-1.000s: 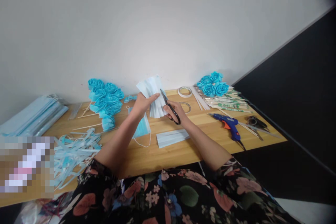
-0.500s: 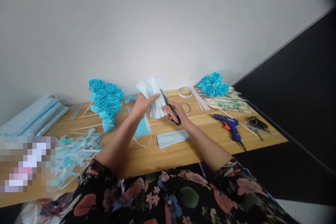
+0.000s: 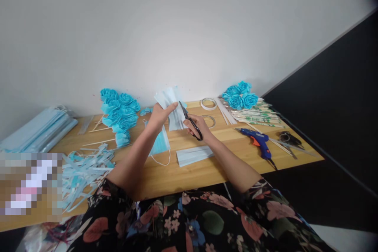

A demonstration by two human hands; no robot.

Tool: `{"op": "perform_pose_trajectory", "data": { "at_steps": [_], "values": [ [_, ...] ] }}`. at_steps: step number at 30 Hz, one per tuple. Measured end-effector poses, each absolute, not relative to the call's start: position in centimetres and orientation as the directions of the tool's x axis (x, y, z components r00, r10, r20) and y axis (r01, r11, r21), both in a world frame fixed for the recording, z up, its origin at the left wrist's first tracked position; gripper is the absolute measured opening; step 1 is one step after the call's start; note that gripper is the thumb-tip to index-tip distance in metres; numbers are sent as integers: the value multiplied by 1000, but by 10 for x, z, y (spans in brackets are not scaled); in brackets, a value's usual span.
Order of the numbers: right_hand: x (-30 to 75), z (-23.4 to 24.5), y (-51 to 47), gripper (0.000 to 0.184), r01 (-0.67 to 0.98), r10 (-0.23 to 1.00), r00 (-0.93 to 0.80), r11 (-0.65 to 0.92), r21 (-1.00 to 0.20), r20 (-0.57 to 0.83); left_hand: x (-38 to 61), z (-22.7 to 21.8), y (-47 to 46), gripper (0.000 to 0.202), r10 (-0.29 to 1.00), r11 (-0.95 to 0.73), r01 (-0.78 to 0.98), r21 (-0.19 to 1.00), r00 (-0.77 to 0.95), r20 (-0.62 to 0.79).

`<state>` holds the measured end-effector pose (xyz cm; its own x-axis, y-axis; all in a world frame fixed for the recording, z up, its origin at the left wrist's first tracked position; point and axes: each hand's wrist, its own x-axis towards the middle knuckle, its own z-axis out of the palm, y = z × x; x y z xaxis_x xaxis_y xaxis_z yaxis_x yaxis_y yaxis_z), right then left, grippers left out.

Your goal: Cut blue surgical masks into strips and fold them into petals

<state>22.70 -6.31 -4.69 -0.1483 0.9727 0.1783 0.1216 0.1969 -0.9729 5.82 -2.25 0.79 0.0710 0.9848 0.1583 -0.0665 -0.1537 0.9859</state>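
Head view — the left hand point(image 3: 160, 116) pinches a pale pleated sheet point(image 3: 175, 119) while the right hand point(image 3: 202, 124) grips black-handled scissors point(image 3: 184, 112) at its edge.

Soft, diffuse light paled the wall point(image 3: 180, 39) beyond the left hand point(image 3: 160, 117) — grayer toward the edges — as coarse pixelation obscured part of the table point(image 3: 177, 181) well left of that hand.

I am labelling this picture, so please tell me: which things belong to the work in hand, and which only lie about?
In the job: pleated material (left hand); black scissors (right hand); probably the similar loose sheet.
Apparently lying about: glue gun; white tape roll; pile of strips; blue flowers.
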Motion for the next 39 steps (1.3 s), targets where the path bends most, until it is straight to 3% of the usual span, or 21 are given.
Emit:
{"op": "perform_pose_trajectory", "data": {
  "at_steps": [11,24,39],
  "values": [
    [230,-39,-68,45,208,942,-204,308,-928,267,60,9,-26,55,984,-160,-41,986,77,163],
    [229,-37,-64,54,243,914,-121,405,-882,386,65,-4,-23,54,978,-161,-64,985,125,168],
    [227,-33,-69,53,246,926,-93,377,-893,366,66,-1,-25,58,982,-141,-67,988,117,148]
  ]
}}
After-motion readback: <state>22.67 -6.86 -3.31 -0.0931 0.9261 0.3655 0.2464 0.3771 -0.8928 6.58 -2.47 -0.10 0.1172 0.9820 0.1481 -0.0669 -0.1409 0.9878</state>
